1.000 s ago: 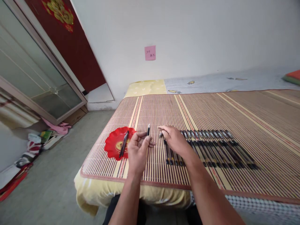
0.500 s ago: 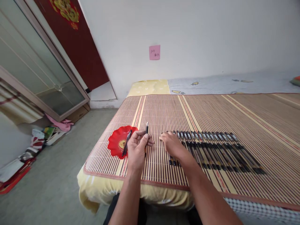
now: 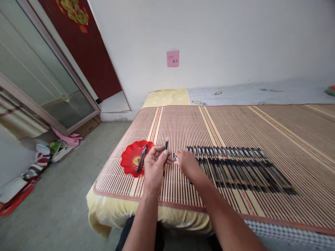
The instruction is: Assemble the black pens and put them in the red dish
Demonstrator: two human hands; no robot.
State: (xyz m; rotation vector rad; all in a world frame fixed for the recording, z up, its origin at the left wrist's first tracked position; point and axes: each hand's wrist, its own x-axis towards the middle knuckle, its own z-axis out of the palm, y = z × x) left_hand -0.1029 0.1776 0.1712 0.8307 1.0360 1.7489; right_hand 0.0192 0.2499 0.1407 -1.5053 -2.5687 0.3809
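Note:
Pinched between the thumb and fingers of my left hand (image 3: 155, 163) is a pen (image 3: 166, 143), upright with its bare tip pointing up. Close beside it on the right, my right hand (image 3: 188, 163) grips a small dark piece with a pale, shiny part, which looks like a pen cap (image 3: 176, 157). The two pieces are apart. Right of and partly behind my right hand lies a long row of black-and-clear pens (image 3: 235, 170), side by side on the mat. Black ends with pale labels line the row's far side.
A red scalloped plate (image 3: 128, 164) holding a few black pens (image 3: 141, 160) sits left of my left hand. The striped bamboo mat (image 3: 183, 122) covers the bed, over a yellow sheet (image 3: 117, 209). A pink note (image 3: 173, 58) is stuck on the wall.
My right hand has moved left and slightly down from the near end of the row, bringing the cap towards the pen. My left hand has shifted slightly right with the pen.

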